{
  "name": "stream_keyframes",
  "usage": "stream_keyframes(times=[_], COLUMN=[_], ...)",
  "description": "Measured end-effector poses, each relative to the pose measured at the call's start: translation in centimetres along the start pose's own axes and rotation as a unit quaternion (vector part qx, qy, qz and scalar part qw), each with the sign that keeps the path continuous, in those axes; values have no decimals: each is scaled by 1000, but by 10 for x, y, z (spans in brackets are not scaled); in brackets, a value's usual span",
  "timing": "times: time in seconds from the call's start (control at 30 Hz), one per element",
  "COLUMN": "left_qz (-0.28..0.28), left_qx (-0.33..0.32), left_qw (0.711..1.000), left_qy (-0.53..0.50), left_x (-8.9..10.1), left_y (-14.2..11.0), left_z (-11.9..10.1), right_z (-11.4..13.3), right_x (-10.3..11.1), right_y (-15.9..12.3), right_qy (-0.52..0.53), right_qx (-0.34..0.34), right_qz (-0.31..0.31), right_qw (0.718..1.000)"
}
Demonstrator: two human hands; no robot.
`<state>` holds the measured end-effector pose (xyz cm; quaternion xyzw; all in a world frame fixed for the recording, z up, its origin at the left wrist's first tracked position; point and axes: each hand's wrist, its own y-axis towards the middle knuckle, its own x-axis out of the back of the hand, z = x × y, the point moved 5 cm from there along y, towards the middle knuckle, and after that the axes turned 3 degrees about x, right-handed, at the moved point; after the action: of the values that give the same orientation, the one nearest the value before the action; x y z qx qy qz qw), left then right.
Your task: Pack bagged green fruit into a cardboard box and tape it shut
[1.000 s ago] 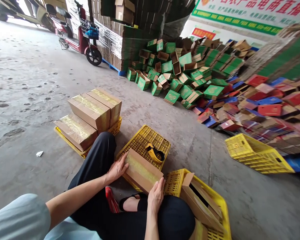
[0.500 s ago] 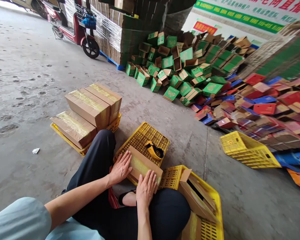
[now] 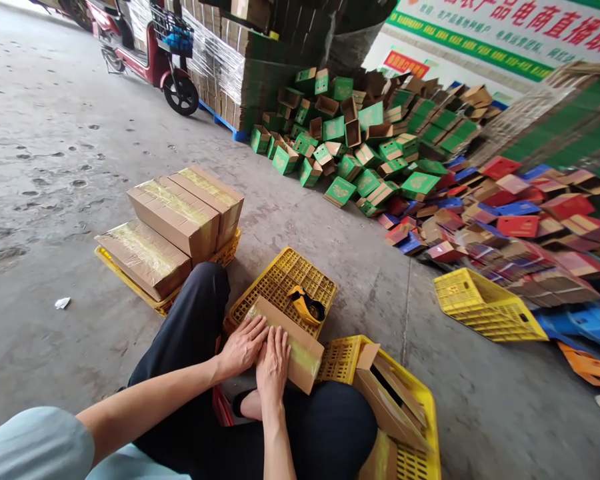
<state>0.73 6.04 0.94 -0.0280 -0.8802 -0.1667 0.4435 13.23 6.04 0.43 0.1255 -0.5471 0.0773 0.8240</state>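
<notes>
A taped cardboard box (image 3: 305,357) lies across the near edge of an upturned yellow plastic crate (image 3: 273,267) in front of me. My left hand (image 3: 243,345) rests flat on the box's left part, fingers stretched out. Close beside it, my right hand (image 3: 274,363) lies flat on the box top, fingers extended over the clear yellowish tape. Just beyond the box, a yellow and black tape dispenser (image 3: 307,307) sits on the crate. The underside of the box is hidden.
To the left, several taped boxes (image 3: 175,210) are stacked on a yellow crate (image 3: 130,280). By my right knee, another yellow crate (image 3: 433,427) holds cardboard boxes (image 3: 387,393). Farther off lie heaped green boxes (image 3: 340,190), red and blue boxes (image 3: 517,227), and a parked scooter (image 3: 145,53).
My right hand has slid left along the box top and now lies against my left hand. The view has shifted slightly; a shoe now shows at the right edge.
</notes>
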Motion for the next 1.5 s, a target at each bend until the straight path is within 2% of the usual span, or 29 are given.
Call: stream_keyframes(times=[0.23, 0.43, 0.57, 0.73, 1.07, 1.2, 1.33, 1.5], left_qz=[-3, -40, -35, 3, 18, 22, 9, -22], left_qx=[16, 98, 178, 250, 245, 251, 254, 252], left_qw=[1000, 994, 970, 928, 892, 884, 882, 872], left_qy=[-5, -39, -161, -276, -378, -393, -397, -419], left_x=[0, 1, -5, -16, -9, -1, 3, 5], left_y=[1, 2, 0, -4, 0, 0, -3, -6], left_z=[1, 21, 47, 67, 71, 67, 66, 66], right_z=[-6, -9, -7, 7, 64, 79, 82, 76], right_x=[4, 8, 5, -1, -6, -3, 1, 3], right_y=[-2, -14, -14, 8, 69, 84, 79, 42], right_qy=[-3, 7, 20, 63, 67, 45, 38, 18], right_qx=[19, 18, 1, 7, 113, 109, 88, 94], right_qz=[13, 5, -14, -5, 54, 72, 68, 59], right_qw=[1000, 1000, 1000, 998, 990, 990, 993, 994])
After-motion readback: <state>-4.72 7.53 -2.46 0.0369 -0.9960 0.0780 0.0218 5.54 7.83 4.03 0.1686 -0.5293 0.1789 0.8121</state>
